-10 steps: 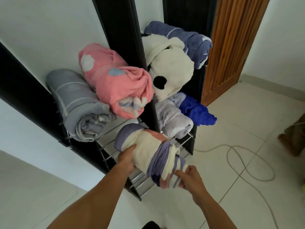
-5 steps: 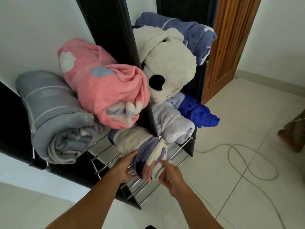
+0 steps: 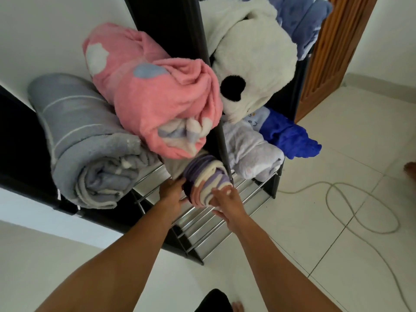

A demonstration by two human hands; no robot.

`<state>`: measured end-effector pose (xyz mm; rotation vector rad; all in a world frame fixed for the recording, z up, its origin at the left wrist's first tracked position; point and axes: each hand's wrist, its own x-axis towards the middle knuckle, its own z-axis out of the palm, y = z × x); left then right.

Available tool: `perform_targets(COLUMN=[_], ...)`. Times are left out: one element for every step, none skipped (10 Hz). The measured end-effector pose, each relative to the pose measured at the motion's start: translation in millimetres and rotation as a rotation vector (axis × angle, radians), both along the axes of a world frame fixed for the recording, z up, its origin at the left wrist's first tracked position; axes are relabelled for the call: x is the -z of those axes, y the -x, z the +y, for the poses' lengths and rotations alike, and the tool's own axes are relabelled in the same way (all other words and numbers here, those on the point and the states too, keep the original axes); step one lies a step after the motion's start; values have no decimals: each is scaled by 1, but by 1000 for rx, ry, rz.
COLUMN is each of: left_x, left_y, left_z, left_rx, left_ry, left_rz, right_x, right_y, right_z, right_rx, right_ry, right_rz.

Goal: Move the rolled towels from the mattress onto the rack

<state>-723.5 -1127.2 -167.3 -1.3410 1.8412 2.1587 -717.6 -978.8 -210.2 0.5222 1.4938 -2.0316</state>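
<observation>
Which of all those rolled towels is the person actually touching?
The purple and cream striped towel, low on the rack under the pink towel. The left hand and right hand press on its end; no hand touches the others.

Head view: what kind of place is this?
Probably a room in a home: white tiled floor, brown wooden door, and a black rack with metal rails stacked with rolled fleece towels.

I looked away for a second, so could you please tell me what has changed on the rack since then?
Both hands, left hand and right hand, pushed the purple-and-cream rolled towel from in front of the rack deeper onto its bars, under the pink towel. Their grip remains on its end. The other towels, including the grey towel, stayed put.
</observation>
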Motion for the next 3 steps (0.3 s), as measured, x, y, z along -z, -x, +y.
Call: perform_targets(left_x=[-14,-19,-18], left_y=[-8,-14,-44], left_z=[9,12,19], left_rx=[125,199,218], left_ry=[10,9,163], left_rz=[-60,-71,-154], right_x=[1,0,-5], right_y=[7,0,-22], right_z=[-5,13,43], right_rx=[-139,-211,-216], right_ry=[-76,-100,-91], right_rz=[-31,-21,-47])
